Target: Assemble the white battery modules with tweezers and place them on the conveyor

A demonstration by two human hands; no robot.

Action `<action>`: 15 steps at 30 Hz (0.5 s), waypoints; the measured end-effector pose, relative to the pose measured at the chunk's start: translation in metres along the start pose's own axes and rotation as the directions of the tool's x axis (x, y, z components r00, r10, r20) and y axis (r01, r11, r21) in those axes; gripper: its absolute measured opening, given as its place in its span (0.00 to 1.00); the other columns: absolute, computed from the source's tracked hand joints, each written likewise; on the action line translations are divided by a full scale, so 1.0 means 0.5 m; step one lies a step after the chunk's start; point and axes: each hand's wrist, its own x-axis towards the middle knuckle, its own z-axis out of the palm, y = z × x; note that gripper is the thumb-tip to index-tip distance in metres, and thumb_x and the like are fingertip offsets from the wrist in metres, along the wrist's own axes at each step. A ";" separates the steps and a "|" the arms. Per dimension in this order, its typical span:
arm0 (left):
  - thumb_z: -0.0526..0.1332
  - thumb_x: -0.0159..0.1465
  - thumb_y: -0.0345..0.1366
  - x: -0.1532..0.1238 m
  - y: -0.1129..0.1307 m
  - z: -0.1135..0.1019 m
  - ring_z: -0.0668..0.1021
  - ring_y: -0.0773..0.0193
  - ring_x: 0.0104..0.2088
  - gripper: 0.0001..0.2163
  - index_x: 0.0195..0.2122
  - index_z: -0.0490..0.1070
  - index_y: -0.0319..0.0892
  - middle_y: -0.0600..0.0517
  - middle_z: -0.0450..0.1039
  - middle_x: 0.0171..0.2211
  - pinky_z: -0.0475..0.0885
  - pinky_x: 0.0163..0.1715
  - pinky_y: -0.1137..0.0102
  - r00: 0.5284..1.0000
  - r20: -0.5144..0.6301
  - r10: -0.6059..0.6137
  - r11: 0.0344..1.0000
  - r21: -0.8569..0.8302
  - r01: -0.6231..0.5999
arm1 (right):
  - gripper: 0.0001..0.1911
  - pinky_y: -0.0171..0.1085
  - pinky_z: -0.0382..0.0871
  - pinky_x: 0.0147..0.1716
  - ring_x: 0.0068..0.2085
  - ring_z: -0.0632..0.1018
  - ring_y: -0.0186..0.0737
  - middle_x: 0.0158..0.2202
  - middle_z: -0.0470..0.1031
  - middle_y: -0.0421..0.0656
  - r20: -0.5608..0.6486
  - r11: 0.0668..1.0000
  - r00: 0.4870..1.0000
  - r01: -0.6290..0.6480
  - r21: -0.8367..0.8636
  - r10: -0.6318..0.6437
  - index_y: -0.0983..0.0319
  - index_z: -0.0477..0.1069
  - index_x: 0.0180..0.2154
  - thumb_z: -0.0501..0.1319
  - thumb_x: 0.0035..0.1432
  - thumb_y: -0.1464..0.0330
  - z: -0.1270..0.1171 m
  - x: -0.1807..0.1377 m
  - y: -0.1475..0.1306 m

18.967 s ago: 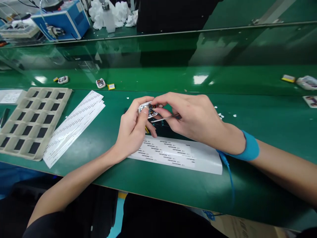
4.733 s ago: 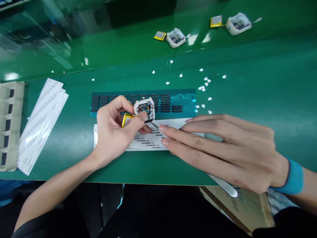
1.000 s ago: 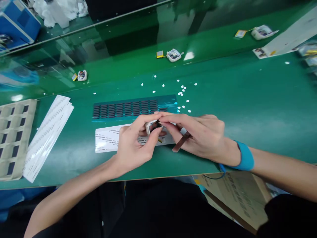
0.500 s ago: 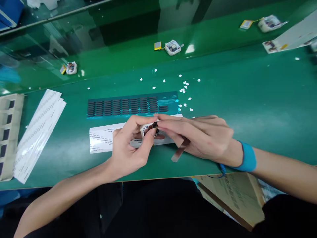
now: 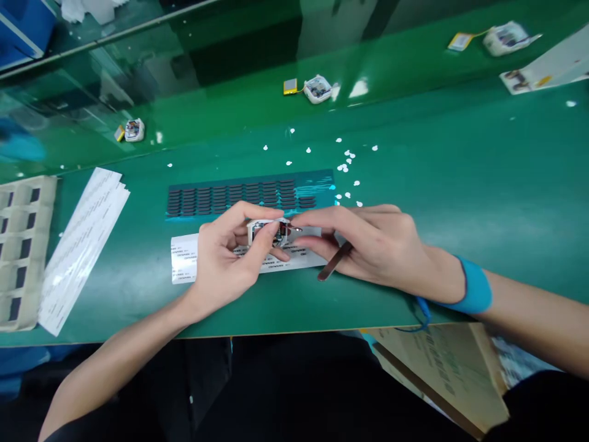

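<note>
My left hand (image 5: 230, 252) grips a small white device housing (image 5: 252, 232), its thumb lying across the open face where circuit parts show. The housing is held above a white printed strip (image 5: 184, 261). In my right hand (image 5: 372, 245) are metal tweezers (image 5: 332, 264), their flat end sticking out below the palm. The right fingertips are close to the housing's right edge, where a small shiny piece shows; I cannot tell whether they touch it. A blue wrist strap (image 5: 476, 285) circles my right wrist.
Behind the hands lies a blue sheet (image 5: 317, 181) with rows of dark strips. Small white tabs (image 5: 348, 161) are scattered beyond it. White housings (image 5: 317, 89) with yellow batteries (image 5: 290, 86) line the back. A compartment tray (image 5: 27, 258) and printed strips (image 5: 83, 252) sit left.
My left hand has shifted slightly left with the housing, whose open face now shows more. My right fingers have drawn a little apart, and the tweezers' flat end has swung slightly upward.
</note>
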 end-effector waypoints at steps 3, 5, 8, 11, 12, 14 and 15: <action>0.66 0.70 0.33 -0.003 -0.004 0.001 0.87 0.63 0.27 0.03 0.42 0.79 0.40 0.52 0.85 0.36 0.81 0.24 0.75 0.999 0.037 0.037 0.997 0.063 -0.040 | 0.03 0.33 0.74 0.27 0.30 0.84 0.34 0.36 0.84 0.37 0.016 1.000 1.000 -0.011 0.029 0.011 0.58 0.72 0.47 0.63 0.75 0.66 0.001 -0.001 0.002; 0.66 0.69 0.31 -0.008 -0.006 0.004 0.87 0.63 0.27 0.03 0.42 0.80 0.41 0.52 0.85 0.34 0.79 0.24 0.77 0.995 0.055 0.087 0.985 0.146 -0.094 | 0.03 0.33 0.74 0.27 0.32 0.84 0.35 0.37 0.84 0.38 0.024 1.000 1.000 -0.001 0.026 0.001 0.57 0.73 0.46 0.61 0.76 0.70 -0.005 0.000 0.001; 0.65 0.69 0.30 -0.016 -0.006 0.009 0.86 0.64 0.24 0.04 0.41 0.81 0.40 0.53 0.84 0.27 0.77 0.22 0.77 0.989 0.083 0.121 0.977 0.164 -0.134 | 0.03 0.33 0.76 0.27 0.35 0.85 0.37 0.38 0.84 0.40 0.004 0.998 0.999 0.047 0.040 -0.047 0.57 0.73 0.47 0.62 0.75 0.71 -0.016 0.003 -0.006; 0.64 0.70 0.31 -0.021 -0.006 0.013 0.85 0.64 0.22 0.05 0.40 0.80 0.39 0.52 0.82 0.24 0.71 0.17 0.77 0.984 0.136 0.117 0.987 0.093 -0.130 | 0.05 0.35 0.76 0.26 0.35 0.85 0.39 0.37 0.83 0.40 -0.008 0.995 1.000 -0.002 0.102 0.003 0.55 0.73 0.48 0.65 0.72 0.70 -0.020 0.002 -0.012; 0.63 0.70 0.31 -0.021 -0.007 0.013 0.84 0.64 0.22 0.05 0.40 0.80 0.39 0.52 0.81 0.24 0.69 0.16 0.77 0.983 0.147 0.114 0.988 0.083 -0.127 | 0.05 0.36 0.76 0.25 0.35 0.85 0.40 0.37 0.83 0.40 -0.003 0.993 1.000 -0.016 0.115 0.016 0.54 0.73 0.48 0.65 0.72 0.70 -0.020 -0.001 -0.011; 0.63 0.70 0.31 -0.022 -0.008 0.013 0.84 0.64 0.20 0.06 0.40 0.80 0.39 0.52 0.81 0.23 0.69 0.16 0.77 0.984 0.150 0.099 0.991 0.075 -0.111 | 0.08 0.37 0.77 0.26 0.36 0.85 0.42 0.39 0.83 0.41 0.012 0.995 1.000 -0.011 0.101 0.010 0.54 0.75 0.49 0.63 0.73 0.73 -0.018 -0.007 -0.006; 0.62 0.70 0.32 -0.022 -0.009 0.013 0.83 0.64 0.20 0.06 0.39 0.79 0.39 0.52 0.81 0.23 0.69 0.16 0.77 0.985 0.147 0.094 0.992 0.072 -0.106 | 0.10 0.37 0.77 0.26 0.36 0.85 0.42 0.40 0.83 0.42 0.005 0.996 1.000 0.025 0.080 -0.026 0.54 0.75 0.50 0.62 0.72 0.74 -0.018 -0.011 -0.001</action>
